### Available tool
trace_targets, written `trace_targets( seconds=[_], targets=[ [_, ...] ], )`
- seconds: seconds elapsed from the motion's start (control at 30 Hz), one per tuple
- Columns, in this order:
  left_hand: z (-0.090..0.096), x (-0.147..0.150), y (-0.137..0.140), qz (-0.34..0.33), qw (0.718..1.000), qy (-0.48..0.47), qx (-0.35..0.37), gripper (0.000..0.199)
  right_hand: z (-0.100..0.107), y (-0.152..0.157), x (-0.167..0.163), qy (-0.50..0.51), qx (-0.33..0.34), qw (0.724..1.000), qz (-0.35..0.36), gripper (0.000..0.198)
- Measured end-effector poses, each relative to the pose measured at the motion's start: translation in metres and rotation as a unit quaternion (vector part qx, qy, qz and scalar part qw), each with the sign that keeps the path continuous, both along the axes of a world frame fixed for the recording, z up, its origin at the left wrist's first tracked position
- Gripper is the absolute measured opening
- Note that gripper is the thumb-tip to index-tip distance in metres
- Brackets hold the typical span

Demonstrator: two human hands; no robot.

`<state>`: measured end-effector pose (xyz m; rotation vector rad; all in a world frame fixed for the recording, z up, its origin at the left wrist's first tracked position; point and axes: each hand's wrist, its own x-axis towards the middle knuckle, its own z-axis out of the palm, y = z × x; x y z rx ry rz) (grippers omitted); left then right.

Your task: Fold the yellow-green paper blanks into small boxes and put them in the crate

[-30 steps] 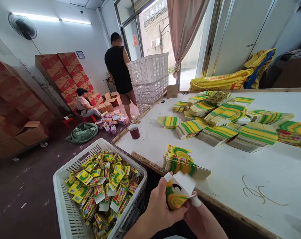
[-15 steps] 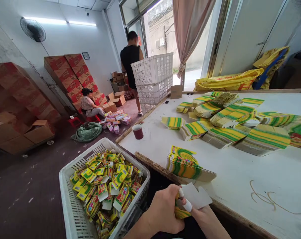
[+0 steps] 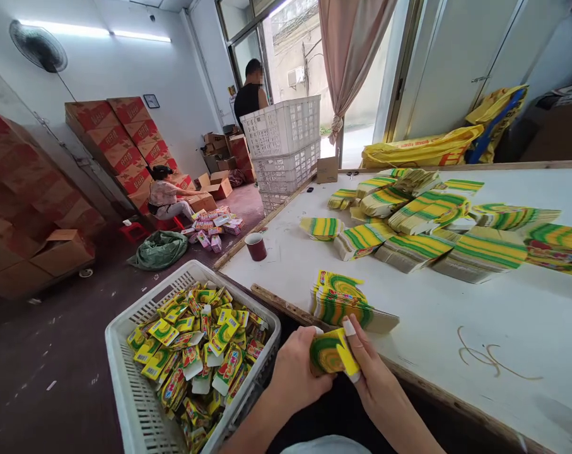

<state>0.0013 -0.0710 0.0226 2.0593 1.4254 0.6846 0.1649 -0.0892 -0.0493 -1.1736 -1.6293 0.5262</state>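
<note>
At the table's near edge, my left hand is closed around a small yellow and green carton. My right hand, with white tape on its fingertips, grips the carton's yellow end flap between thumb and finger. Just beyond both hands stands a stack of flat printed cartons on the white table. To the left, a white plastic crate holds a heap of folded cartons. The carton's underside is hidden by my left hand.
More bundles of flat cartons lie across the table, with rubber bands at right and a mug at left. Stacked crates stand beyond the table. One person sits near cardboard boxes; another person stands behind the crates.
The carton between my hands has turned, its printed side now showing instead of white inner flaps. My right hand has moved up to the flap. The standing person has shifted behind the crates.
</note>
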Motion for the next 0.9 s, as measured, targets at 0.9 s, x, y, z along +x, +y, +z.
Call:
trace_targets(
  seconds=[0.9],
  targets=[
    [0.023, -0.016, 0.009, -0.040, 0.998, 0.012, 0.037, 0.047, 0.032, 0.006, 0.001, 0.114, -0.099, 0.983, 0.104, 0.051]
  ],
)
